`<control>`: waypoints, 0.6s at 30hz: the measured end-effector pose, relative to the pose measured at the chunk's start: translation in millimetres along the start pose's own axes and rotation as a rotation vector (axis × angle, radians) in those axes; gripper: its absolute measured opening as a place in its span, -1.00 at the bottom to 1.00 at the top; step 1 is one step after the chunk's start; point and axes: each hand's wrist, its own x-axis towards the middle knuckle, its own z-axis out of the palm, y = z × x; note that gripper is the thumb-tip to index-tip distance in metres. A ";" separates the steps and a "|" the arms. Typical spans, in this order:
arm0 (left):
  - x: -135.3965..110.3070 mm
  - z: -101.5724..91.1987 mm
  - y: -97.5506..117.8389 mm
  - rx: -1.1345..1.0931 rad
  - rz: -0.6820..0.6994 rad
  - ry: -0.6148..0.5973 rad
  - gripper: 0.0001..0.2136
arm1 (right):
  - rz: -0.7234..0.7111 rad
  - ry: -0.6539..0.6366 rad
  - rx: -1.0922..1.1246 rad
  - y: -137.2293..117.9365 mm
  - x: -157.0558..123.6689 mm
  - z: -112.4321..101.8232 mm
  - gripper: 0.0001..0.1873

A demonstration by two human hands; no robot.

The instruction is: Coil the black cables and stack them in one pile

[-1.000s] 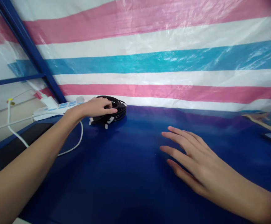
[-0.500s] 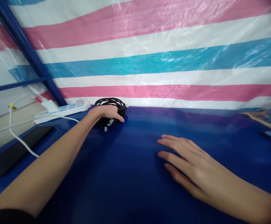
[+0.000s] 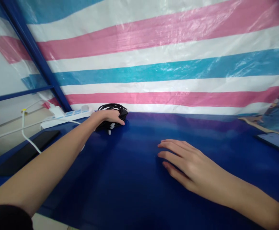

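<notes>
At the back of the blue table (image 3: 130, 179) lies a coiled black cable (image 3: 114, 106) with light grey plugs (image 3: 112, 126) at its near side. My left hand (image 3: 110, 117) reaches over the coil and grips it, thumb along the right side; the other fingers are hidden behind the cable. My right hand (image 3: 188, 161) hovers low over or rests on the tabletop, fingers stretched and slightly spread, holding nothing. Which of the two, touching or just above, I cannot tell.
Left of the coil, a white power strip (image 3: 66, 118) has a white plug (image 3: 56, 110) in it. White cords run past a flat black slab (image 3: 26, 153). A phone-like device (image 3: 276, 142) lies at the right. Behind hangs a striped plastic sheet (image 3: 154, 73); a blue metal post (image 3: 38, 60) stands left.
The view has shifted, showing more of the table's near edge. My left hand stays on the coiled cable at the same spot. My right hand remains outstretched, with little movement.
</notes>
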 end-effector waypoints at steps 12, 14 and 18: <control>-23.0 -32.3 -1.9 0.008 0.073 0.176 -0.38 | 0.001 -0.026 0.057 -3.0 1.8 -3.6 -0.76; -15.7 -25.5 -8.7 0.030 0.068 0.257 -0.38 | -0.010 -0.070 0.071 -2.7 5.1 -4.8 -0.75; -0.8 -10.2 -28.0 0.014 -0.013 0.282 -0.28 | -0.012 -0.084 0.078 -1.6 6.4 -4.5 -0.75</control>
